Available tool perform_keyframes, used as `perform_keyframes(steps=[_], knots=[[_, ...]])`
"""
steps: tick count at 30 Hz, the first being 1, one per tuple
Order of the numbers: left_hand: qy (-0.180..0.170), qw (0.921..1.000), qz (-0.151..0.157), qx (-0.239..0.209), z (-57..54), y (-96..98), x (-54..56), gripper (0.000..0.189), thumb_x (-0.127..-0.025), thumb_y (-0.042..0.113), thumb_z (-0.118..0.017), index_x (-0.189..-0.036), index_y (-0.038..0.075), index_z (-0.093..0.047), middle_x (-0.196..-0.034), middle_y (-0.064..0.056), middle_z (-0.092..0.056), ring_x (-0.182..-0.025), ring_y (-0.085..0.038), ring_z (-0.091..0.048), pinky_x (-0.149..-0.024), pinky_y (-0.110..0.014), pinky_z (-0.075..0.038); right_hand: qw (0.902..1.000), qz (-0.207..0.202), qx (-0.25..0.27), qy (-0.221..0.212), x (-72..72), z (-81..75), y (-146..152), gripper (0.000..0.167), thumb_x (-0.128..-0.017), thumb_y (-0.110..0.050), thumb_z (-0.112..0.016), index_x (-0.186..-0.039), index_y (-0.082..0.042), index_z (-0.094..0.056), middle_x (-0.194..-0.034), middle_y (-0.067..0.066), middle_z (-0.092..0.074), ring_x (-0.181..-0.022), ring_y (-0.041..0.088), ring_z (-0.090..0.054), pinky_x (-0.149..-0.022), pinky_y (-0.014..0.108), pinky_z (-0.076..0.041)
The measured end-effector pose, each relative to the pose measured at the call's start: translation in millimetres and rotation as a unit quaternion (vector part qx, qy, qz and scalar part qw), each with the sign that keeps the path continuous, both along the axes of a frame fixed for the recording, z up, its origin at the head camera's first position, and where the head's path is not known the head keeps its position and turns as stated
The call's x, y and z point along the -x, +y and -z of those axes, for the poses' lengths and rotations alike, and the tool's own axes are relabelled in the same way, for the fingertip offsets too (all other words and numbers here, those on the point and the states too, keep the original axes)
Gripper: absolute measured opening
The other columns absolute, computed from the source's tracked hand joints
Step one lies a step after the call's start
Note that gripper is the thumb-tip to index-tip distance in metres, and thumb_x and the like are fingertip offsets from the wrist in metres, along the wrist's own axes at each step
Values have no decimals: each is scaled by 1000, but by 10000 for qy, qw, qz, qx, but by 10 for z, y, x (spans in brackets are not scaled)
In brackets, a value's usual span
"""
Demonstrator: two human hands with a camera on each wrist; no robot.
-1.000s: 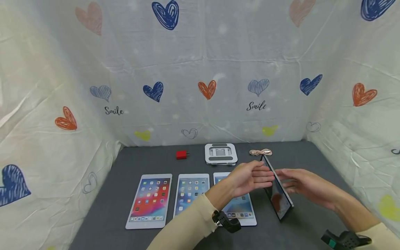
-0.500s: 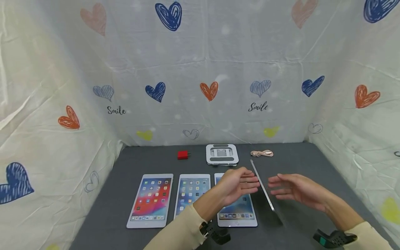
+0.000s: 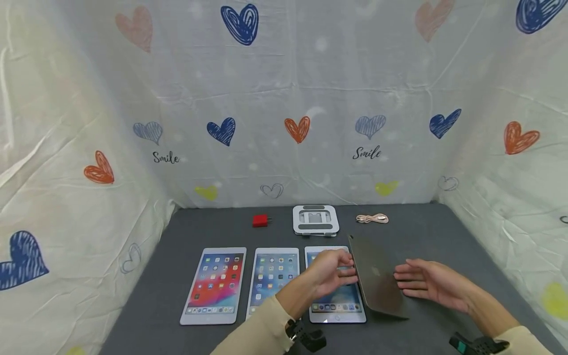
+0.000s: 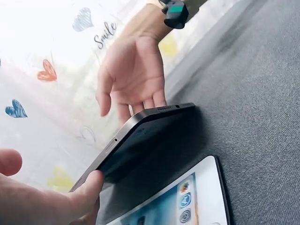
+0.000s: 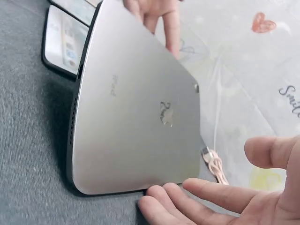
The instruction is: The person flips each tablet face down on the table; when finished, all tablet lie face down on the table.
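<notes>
A grey iPad [image 3: 377, 278] leans on edge above the dark table, its metal back turned up and to the right. My left hand [image 3: 330, 271] touches its raised left edge with extended fingers, the thumb away from it. My right hand [image 3: 437, 286] is at the opposite, lower side. In the right wrist view its outstretched fingertips [image 5: 173, 192] lie right at the lower edge of the iPad [image 5: 131, 122], thumb apart. The left wrist view shows the dark screen side facing a white tablet [image 4: 197, 183]. That white tablet [image 3: 337, 303] lies partly behind my left hand.
Two more white tablets, a left one [image 3: 213, 286] and a middle one [image 3: 271, 276], lie face up with lit screens. Behind them are a red charger plug [image 3: 260, 220], a folded silver stand [image 3: 315, 220] and a coiled cable [image 3: 372, 218]. A heart-patterned curtain [image 3: 253, 162] encloses the table.
The iPad has turned from showing its screen, through edge-on, to showing its back, its upper edge tipping left. My right hand moved lower; my left hand shifted left with the edge.
</notes>
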State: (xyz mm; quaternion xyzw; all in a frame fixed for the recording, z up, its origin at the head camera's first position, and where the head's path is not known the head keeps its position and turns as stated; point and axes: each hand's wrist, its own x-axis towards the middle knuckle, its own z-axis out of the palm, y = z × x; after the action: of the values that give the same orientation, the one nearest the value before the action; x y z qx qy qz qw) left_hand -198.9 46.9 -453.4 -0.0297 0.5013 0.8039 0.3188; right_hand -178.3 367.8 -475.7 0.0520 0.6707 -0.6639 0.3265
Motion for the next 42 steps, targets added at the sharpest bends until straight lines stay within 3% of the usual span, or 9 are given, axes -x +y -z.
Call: perform_keyframes(steps=[6, 11, 18, 20, 23, 27, 36, 39, 42], knots=[[-125, 9998, -38, 173, 133, 87, 49, 45, -89, -2, -53, -133, -13, -56, -144, -29, -52, -145, -56, -50, -119, -71, -48, 9997, 136, -143, 128, -27, 16, 98, 70, -121, -38, -37, -160, 19, -34, -152, 21, -63, -130, 20, -68, -116, 44, -57], [-237, 9996, 31, 130, 218, 162, 87, 47, -89, -3, -52, -134, -14, -54, -133, -26, -51, -143, -56, -50, -119, -71, -48, 9996, 188, -168, 117, -45, 8, 200, 71, -121, -40, -37, -161, 19, -33, -152, 19, -63, -128, 18, -68, -115, 44, -57], [-254, 9996, 50, 112, 283, 301, 117, 9, -90, -4, -51, -98, 0, -54, -125, -21, -52, -141, -54, -52, -120, -71, -46, 9990, 240, -360, 138, -50, -13, 287, 74, -121, -42, -36, -162, 19, -29, -157, 24, -58, -129, 16, -66, -117, 45, -56], [-212, 9997, 72, 122, 299, 334, 124, 8, -90, -5, -50, -94, 1, -53, -123, -20, -53, -140, -55, -52, -121, -71, -45, 9986, 273, -412, 166, -54, -9, 305, 74, -121, -41, -36, -163, 19, -28, -156, 22, -59, -128, 14, -66, -116, 44, -57], [-178, 9997, 99, 150, 323, 369, 130, 13, -91, -7, -48, -102, -4, -54, -125, -24, -53, -142, -59, -50, -123, -70, -43, 9984, 290, -445, 187, -61, -5, 340, 74, -121, -41, -35, -163, 20, -24, -155, 18, -60, -125, 10, -66, -115, 44, -57], [-77, 9994, 50, 321, 349, 376, 122, 28, -94, -9, -47, -121, -15, -53, -124, -29, -54, -138, -61, -52, -125, -67, -43, 9982, 206, -511, 240, -64, -2, 380, 76, -122, -40, -32, -165, 20, -16, -161, 28, -53, -125, 7, -65, -116, 43, -57], [363, 9966, 432, 596, 314, 217, 99, 47, -105, 5, -56, -144, -21, -52, -147, -36, -62, -143, -49, -59, -123, -56, -50, 9959, 156, -765, 450, -76, -15, 360, 79, -122, -42, -31, -165, 21, -8, -172, 39, -29, -130, 7, -63, -117, 42, -56], [496, 9957, 520, 577, 302, 104, 81, 46, -107, 9, -60, -144, -17, -56, -144, -34, -66, -140, -47, -64, -119, -53, -55, 9954, 116, -768, 553, -93, -39, 338, 80, -122, -42, -33, -165, 21, -9, -170, 37, -34, -129, 6, -64, -116, 39, -57], [647, 9940, 641, 599, 278, -30, 70, 43, -107, 10, -63, -142, -15, -59, -140, -32, -69, -135, -45, -68, -112, -50, -60, 9962, 46, -493, 715, -123, -74, 317, 77, -122, -39, -35, -165, 20, -12, -162, 26, -53, -127, 3, -67, -114, 33, -58]])
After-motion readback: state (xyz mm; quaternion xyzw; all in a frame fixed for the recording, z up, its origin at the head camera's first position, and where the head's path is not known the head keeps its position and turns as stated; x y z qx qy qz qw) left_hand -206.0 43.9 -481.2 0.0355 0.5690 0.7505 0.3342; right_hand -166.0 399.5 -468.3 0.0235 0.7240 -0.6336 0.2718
